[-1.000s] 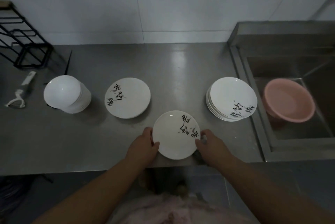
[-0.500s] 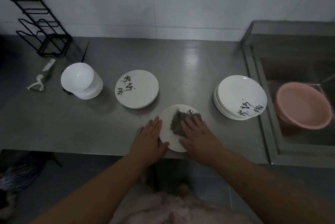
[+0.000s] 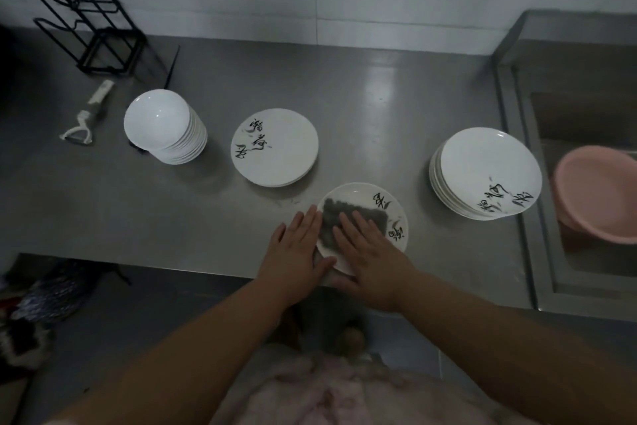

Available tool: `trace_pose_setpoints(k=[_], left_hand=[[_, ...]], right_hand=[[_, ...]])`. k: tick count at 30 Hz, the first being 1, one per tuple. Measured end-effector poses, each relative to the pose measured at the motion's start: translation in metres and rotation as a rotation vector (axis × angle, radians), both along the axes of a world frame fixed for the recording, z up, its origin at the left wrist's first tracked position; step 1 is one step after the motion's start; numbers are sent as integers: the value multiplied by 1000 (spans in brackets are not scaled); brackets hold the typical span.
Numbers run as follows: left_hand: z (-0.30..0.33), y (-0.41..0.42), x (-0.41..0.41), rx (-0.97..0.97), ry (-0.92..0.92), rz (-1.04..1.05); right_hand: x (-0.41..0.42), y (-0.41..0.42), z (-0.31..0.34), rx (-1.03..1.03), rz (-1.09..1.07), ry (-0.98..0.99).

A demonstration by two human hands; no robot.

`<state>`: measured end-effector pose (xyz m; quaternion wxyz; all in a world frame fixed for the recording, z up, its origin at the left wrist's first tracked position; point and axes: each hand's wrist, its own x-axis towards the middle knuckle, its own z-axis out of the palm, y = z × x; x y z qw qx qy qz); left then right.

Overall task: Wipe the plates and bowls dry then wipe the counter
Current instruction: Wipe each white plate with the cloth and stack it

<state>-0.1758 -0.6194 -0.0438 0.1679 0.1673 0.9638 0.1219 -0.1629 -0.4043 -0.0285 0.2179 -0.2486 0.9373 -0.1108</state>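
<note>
Head view: low in the centre of the frame, a white plate [image 3: 386, 209] with black brush lettering lies at the counter [image 3: 138, 211] edge. The right hand [image 3: 370, 254] presses a dark grey cloth [image 3: 348, 216] flat onto it, fingers straight; the left hand [image 3: 296, 252], fingers straight, steadies the plate's left rim.

Dim, grey-blue cast overall; underexposed. Soft overhead light, reflected as pale vertical streak on steel counter [image 3: 379, 107]. White plates [image 3: 489, 169] brightest, not clipped. Faint soft shadows beside bowl stack [image 3: 165, 125] and under black wire rack [image 3: 86, 11]. Floor at lower left near black, detail lost. Wide-angle bowing at edges: sink [image 3: 551, 183] rim leans. Slight softness throughout, noise in dark zones.
</note>
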Motion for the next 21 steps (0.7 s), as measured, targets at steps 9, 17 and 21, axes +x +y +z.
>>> trace_pose_setpoints(k=[9, 17, 21], left_hand=[[4, 0, 0, -14, -17, -19], [2, 1, 1, -34, 10, -19], [3, 0, 0, -23, 5, -20]], right_hand=[[-25, 29, 8, 166, -43, 15], [26, 25, 6, 54, 101, 14], [10, 52, 8, 138, 39, 54]])
